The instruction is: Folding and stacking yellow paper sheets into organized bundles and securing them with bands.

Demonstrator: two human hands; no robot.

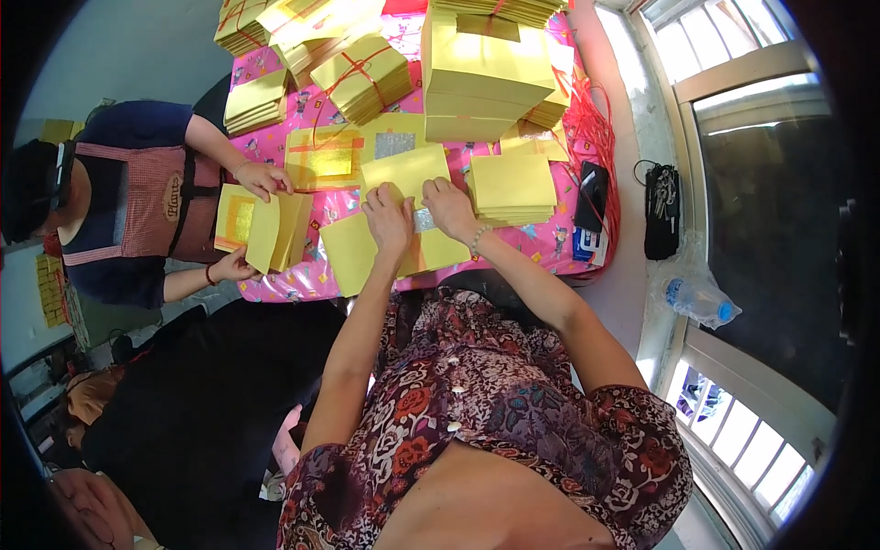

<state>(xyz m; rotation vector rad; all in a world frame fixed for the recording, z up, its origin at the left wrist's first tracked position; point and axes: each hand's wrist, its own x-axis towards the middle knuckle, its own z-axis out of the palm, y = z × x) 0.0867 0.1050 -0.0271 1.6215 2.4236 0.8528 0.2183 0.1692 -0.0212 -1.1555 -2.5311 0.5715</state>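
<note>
Nearest, yellow sheets (346, 254) lay on the desk (332, 207), seemingly left to fold. The left hand (390, 220) and right hand (449, 213), fingers slightly bent, pressed a yellow paper (406, 165); gripping, I could not tell. Farther, tied bundles (362, 78) looked finished.

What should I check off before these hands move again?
1. Left hand and right hand both on the yellow sheet: ok.
2. Sheet's near edge lined up: cannot tell, hands cover part.
3. Co-worker's hands apart from that sheet: ok, on another yellow piece.
4. Red strings away from both hands: ok, on the table's right side.
5. Right wrist not touching the yellow stack: cannot tell.
</note>
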